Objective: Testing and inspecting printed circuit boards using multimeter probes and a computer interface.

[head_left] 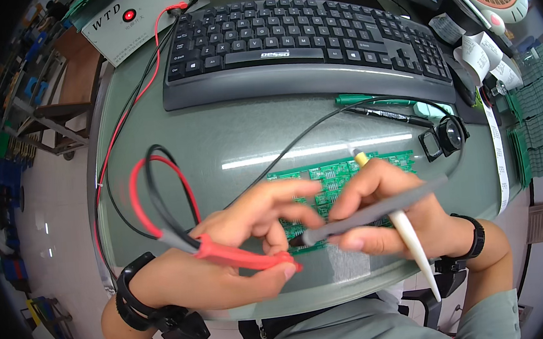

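My left hand (231, 224) is closed on a red-sleeved test clip (230, 254), thumb near its jaw end, with red and black leads looping up behind it. Its index and middle fingers reach toward the right hand. In my right hand (431, 226), a grey pen-like probe (385, 208) lies with its dark tip pointing left, close to the left fingers. A slim cream stick (413, 247) with a yellow upper end is also held in that hand, slanting across the probe. Beneath both hands lies a green panel of circuit boards (330, 171), partly covered by them. Fingers and tools are blurred.
A black keyboard (269, 66) spans the back of the grey table (230, 134). At back left is a white power box (136, 26). Markers (396, 115) and a black loupe-like object (446, 136) lie right. Leads (106, 164) run along the left edge. A paper strip (501, 169) hangs right.
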The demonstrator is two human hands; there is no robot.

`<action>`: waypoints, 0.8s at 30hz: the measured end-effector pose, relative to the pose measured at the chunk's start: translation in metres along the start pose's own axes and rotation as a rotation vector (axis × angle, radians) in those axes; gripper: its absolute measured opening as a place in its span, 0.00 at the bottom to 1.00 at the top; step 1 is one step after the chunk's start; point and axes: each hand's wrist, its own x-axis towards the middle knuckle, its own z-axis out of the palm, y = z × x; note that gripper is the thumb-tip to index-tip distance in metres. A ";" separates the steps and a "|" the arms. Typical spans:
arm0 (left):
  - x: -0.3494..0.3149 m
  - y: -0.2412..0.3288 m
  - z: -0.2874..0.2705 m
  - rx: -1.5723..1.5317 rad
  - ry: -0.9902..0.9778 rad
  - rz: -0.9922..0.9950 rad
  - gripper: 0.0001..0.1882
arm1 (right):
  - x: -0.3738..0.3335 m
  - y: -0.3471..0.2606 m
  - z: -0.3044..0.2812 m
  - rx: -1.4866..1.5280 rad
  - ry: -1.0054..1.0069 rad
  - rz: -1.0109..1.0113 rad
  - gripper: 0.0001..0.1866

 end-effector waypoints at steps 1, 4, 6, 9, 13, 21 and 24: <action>0.000 -0.001 0.000 0.048 -0.084 -0.010 0.24 | -0.001 -0.002 0.001 -0.003 0.002 0.000 0.15; -0.005 -0.001 0.002 -0.035 0.027 -0.027 0.14 | -0.004 -0.014 -0.005 0.077 -0.056 0.153 0.21; -0.007 -0.002 -0.004 -0.101 0.133 0.039 0.08 | -0.004 -0.015 -0.012 -0.130 -0.150 0.032 0.21; -0.014 0.001 -0.026 -0.111 0.023 0.052 0.12 | -0.011 -0.018 -0.002 -0.347 -0.218 -0.129 0.18; -0.005 -0.006 -0.025 0.055 -0.061 0.254 0.17 | -0.022 -0.012 0.017 -0.337 -0.135 -0.141 0.17; -0.009 -0.020 -0.024 0.245 -0.069 0.180 0.16 | -0.024 0.002 0.037 -0.442 0.056 -0.124 0.11; -0.007 -0.016 -0.024 0.302 -0.071 0.152 0.17 | -0.026 0.007 0.044 -0.483 0.122 -0.146 0.09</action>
